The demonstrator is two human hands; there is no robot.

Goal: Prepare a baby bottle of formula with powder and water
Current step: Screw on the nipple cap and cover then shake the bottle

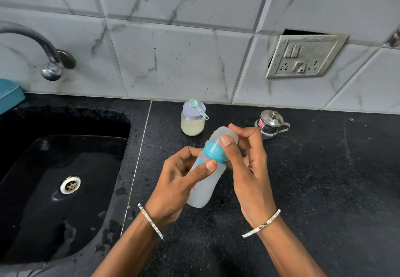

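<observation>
A translucent baby bottle (203, 188) with a teal collar and a clear cap is held tilted above the black counter. My left hand (175, 185) grips its body, thumb across the front. My right hand (246, 164) holds the cap (223, 136) and collar end, thumb lying over the cap. Behind the bottle stands a clear jar of pale powder (193, 118) with a lilac lid, and a small green scoop (198, 109) lies on that lid. A small lidded steel pot (270, 124) stands to the right of the jar.
A black sink (54, 190) with a steel drain lies to the left, with a curved tap (43, 47) above it. A teal box (9, 96) sits at the far left edge. A switch and socket plate (303, 57) is on the tiled wall.
</observation>
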